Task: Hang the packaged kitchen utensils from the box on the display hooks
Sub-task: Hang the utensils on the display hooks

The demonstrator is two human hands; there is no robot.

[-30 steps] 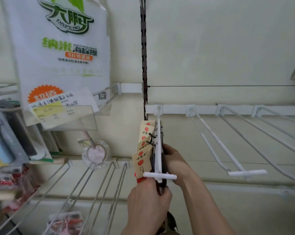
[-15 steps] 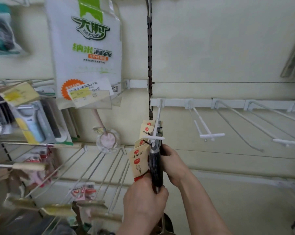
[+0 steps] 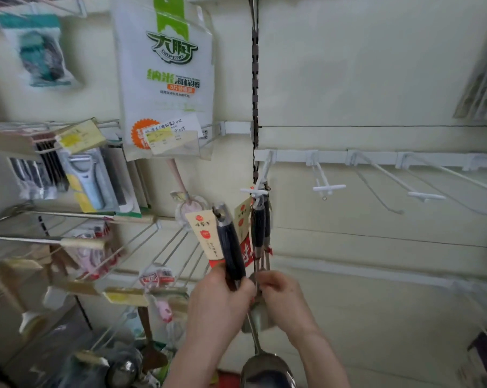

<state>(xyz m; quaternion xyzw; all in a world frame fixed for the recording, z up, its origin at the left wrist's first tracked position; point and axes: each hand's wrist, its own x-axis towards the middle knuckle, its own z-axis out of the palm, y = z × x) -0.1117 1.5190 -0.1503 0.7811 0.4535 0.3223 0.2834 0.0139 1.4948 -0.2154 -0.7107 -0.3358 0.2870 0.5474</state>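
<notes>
Since half a second ago, both hands have come lower below the hook (image 3: 260, 189), and the dark handle in front has leaned away to the left of the hook's tip.

Head view: the left hand (image 3: 220, 306) has its fingers curled round the lower part of a ladle (image 3: 231, 247) handle. The handle is tilted, with its top end left of and below the hook's white crossbar, not on it. A paper tag (image 3: 206, 236) hangs beside the handle. From this hand a thin metal shaft goes down to a shiny bowl at the bottom edge of the view.

The right hand (image 3: 281, 298) pinches the metal shafts of the hung utensils (image 3: 257, 231). These hang upright from the hook at the left end of the white rail (image 3: 376, 158). The two hands are just beside each other.

More hooks (image 3: 329, 187) stick out further right along the rail. On the wall to the left hang a sponge pack (image 3: 164, 74) and a peeler (image 3: 85, 175).
</notes>
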